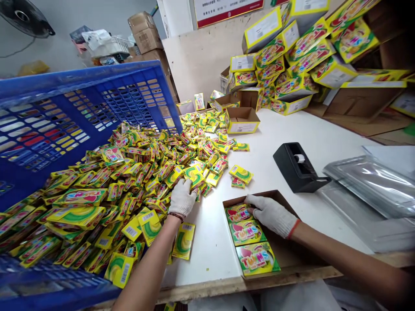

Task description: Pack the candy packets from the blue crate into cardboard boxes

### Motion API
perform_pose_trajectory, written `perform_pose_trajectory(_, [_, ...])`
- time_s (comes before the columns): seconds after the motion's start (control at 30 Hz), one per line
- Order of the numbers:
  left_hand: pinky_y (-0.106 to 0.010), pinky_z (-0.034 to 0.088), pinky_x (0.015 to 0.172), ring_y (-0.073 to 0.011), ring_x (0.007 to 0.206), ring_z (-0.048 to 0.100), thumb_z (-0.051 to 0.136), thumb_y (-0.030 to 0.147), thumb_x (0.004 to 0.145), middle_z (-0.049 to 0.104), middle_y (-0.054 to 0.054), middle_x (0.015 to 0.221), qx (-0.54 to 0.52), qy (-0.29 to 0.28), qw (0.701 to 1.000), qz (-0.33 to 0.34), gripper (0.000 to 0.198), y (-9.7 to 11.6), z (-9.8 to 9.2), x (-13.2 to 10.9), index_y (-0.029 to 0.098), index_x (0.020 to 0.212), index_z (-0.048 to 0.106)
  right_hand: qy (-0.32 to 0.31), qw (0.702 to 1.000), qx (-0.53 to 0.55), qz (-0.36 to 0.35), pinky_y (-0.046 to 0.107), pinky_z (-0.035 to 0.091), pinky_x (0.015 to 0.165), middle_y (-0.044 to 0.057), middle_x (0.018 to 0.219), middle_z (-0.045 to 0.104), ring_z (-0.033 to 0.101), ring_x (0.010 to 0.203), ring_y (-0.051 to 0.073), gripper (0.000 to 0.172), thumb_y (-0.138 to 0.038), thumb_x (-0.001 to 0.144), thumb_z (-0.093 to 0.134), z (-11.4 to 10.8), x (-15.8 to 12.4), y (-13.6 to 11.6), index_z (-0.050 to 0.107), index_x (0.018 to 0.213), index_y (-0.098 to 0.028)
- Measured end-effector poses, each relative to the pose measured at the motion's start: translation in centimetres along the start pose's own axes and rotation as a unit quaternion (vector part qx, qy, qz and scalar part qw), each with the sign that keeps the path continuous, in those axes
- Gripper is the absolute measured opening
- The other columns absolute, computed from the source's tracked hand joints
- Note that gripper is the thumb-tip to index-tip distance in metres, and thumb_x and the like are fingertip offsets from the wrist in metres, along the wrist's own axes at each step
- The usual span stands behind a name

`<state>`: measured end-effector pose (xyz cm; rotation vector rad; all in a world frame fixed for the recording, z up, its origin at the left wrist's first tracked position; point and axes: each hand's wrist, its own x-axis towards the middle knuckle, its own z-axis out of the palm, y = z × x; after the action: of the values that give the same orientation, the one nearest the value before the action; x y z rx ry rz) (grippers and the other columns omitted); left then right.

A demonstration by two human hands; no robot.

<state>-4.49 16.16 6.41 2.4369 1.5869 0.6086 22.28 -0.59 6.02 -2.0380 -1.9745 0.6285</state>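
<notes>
My left hand (182,199), in a white knit glove, reaches into the heap of small yellow-green candy boxes (129,168). Its fingers are bent against the lower edge of one candy box (195,174), and the fingertips are partly hidden. Also gloved, my right hand (272,214) is inside a shallow brown carton (292,203). Its thumb and fingers close on the right edge of a candy box (237,212) marked TWINS in the carton's far left corner. Two more candy boxes (256,258) lie flat in the same row, nearer me.
A blue plastic crate (87,82) lies tipped at left, its heap spilling onto the white table (207,242). Right of the carton are a black tape dispenser (300,168) and clear plastic trays (366,185). Yellow display cartons (292,65) are stacked behind. An open carton (241,121) stands farther back.
</notes>
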Motion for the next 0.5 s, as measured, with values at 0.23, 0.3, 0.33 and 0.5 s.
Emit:
perform_pose_trajectory(0.23, [-0.036,0.046,0.085,-0.0223,0.089,0.058,0.07,0.036,0.077,0.061,-0.005,0.09,-0.144,0.04,0.987,-0.06,0.029,0.6,-0.3,-0.9,0.018,0.097,0.059,-0.011,0.931,-0.352,-0.093,0.036,0.051,0.064,0.016,0.1,0.066,0.068,0.082,0.027,0.038,-0.008,0.09,0.039,0.5,0.7,-3.6,0.061,0.121,-0.014])
perform_pose_trajectory(0.3, [-0.034,0.048,0.083,-0.0202,0.088,0.06,0.061,0.045,0.085,0.063,-0.005,0.094,-0.214,0.055,0.973,-0.07,0.034,2.0,-1.0,-1.8,0.018,0.106,0.057,-0.016,0.925,-0.367,-0.096,0.039,0.052,0.066,0.021,0.095,0.067,0.068,0.083,0.029,0.035,-0.007,0.089,0.04,0.8,0.6,-4.5,0.064,0.115,-0.008])
perform_pose_trajectory(0.33, [-0.033,0.049,0.083,-0.019,0.089,0.061,0.053,0.048,0.089,0.064,-0.006,0.098,-0.249,0.057,0.964,-0.071,0.036,2.8,-1.3,-2.5,0.018,0.109,0.056,-0.018,0.925,-0.367,-0.099,0.04,0.053,0.067,0.022,0.094,0.067,0.068,0.083,0.03,0.033,-0.007,0.088,0.042,1.0,0.6,-4.9,0.064,0.113,-0.006])
perform_pose_trajectory(0.5, [-0.03,0.055,0.072,-0.0168,0.08,0.066,0.038,0.054,0.096,0.067,-0.008,0.1,-0.499,0.011,0.86,-0.106,0.044,7.5,-2.5,-6.9,0.017,0.112,0.057,-0.055,0.945,-0.312,-0.088,0.044,0.055,0.064,0.023,0.096,0.068,0.07,0.082,0.033,0.05,-0.01,0.087,0.049,1.9,0.5,-5.7,0.049,0.137,-0.009])
